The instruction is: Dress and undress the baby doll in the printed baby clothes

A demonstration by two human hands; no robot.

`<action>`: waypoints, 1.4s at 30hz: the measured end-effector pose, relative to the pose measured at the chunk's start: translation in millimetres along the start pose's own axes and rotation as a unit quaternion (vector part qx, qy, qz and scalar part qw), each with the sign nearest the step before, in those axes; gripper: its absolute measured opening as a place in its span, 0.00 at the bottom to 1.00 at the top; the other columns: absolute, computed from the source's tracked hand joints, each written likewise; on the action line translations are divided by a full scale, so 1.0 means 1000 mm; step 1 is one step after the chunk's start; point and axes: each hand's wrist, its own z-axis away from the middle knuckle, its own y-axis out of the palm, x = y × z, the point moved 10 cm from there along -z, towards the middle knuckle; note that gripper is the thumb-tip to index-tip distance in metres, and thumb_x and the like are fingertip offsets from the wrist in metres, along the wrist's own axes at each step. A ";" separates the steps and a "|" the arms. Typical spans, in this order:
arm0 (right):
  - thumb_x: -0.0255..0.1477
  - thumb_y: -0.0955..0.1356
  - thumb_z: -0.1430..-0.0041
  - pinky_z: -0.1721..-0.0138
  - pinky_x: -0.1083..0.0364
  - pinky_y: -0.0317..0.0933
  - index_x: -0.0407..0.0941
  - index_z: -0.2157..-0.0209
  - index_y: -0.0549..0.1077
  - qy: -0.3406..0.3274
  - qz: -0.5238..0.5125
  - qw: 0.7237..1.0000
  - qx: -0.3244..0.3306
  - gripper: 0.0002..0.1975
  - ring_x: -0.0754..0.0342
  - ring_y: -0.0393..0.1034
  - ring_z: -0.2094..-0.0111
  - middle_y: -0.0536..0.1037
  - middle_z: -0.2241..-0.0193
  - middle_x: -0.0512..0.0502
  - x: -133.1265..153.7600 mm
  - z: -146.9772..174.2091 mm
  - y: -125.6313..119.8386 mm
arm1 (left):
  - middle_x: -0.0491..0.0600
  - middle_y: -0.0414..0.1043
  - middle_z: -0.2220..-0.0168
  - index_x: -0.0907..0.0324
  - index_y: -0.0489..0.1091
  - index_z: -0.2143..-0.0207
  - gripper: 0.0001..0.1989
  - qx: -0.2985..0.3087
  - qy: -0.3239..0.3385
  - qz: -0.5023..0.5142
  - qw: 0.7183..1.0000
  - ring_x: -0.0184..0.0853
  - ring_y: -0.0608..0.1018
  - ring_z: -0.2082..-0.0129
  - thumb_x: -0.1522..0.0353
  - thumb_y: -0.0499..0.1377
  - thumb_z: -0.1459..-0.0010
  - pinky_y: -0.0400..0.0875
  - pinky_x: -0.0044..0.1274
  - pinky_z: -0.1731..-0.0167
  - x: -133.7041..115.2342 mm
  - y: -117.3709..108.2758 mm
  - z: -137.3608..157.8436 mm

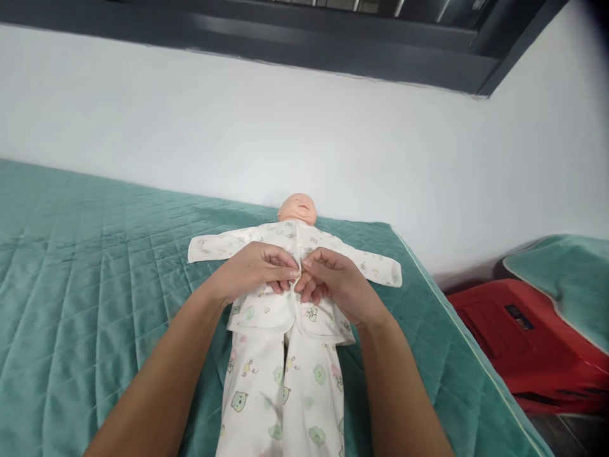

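A baby doll (298,208) lies on its back, head toward the wall, arms spread wide. It wears a white printed jacket (266,317) and white printed trousers (314,387) with green animal figures. My left hand (266,270) pinches the jacket's front edge at the middle of the chest. Right beside it, my right hand (328,276) pinches the other side of the same front opening, fingertips nearly touching the left ones. Whatever fastener lies between the fingers is hidden. Below the hands the front edges hang slightly apart.
A green quilted cover (118,273) spreads under the doll, its piped edge (442,298) running down the right. Beyond stands a white wall (238,120) below a dark window frame (333,54). At right, a red plastic stool or box (514,330) sits lower, partly under green cloth (566,279).
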 end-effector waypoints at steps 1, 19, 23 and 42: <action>0.43 0.70 0.41 0.77 0.61 0.61 0.44 0.69 0.68 0.001 -0.002 1.000 0.000 0.16 0.57 0.74 0.77 0.80 0.73 0.46 0.000 0.000 0.000 | 0.48 0.77 0.72 0.61 0.76 0.67 0.08 0.002 -0.003 -0.007 1.000 0.28 0.76 0.74 0.65 0.65 0.48 0.72 0.19 0.72 0.000 0.000 0.001; 0.39 0.68 0.38 0.79 0.61 0.62 0.45 0.68 0.65 0.000 0.024 1.000 0.008 0.13 0.55 0.76 0.76 0.81 0.73 0.47 0.002 0.001 0.003 | 0.44 0.73 0.74 0.60 0.72 0.66 0.09 0.035 0.004 -0.013 0.999 0.26 0.75 0.74 0.76 0.58 0.51 0.70 0.18 0.71 -0.002 0.007 0.003; 0.42 0.67 0.37 0.81 0.62 0.60 0.45 0.69 0.65 0.001 0.039 0.999 0.016 0.15 0.57 0.73 0.80 0.79 0.76 0.49 0.002 0.001 0.007 | 0.41 0.68 0.74 0.59 0.69 0.65 0.12 0.039 0.020 0.029 0.999 0.25 0.72 0.74 0.78 0.57 0.53 0.69 0.18 0.73 -0.003 0.010 0.001; 0.37 0.71 0.42 0.82 0.62 0.59 0.45 0.67 0.68 0.008 0.073 0.997 0.029 0.11 0.57 0.71 0.82 0.78 0.78 0.51 0.002 0.003 0.005 | 0.41 0.69 0.72 0.55 0.65 0.54 0.18 0.084 0.012 0.030 0.996 0.26 0.71 0.77 0.72 0.61 0.49 0.65 0.19 0.77 -0.001 0.010 0.007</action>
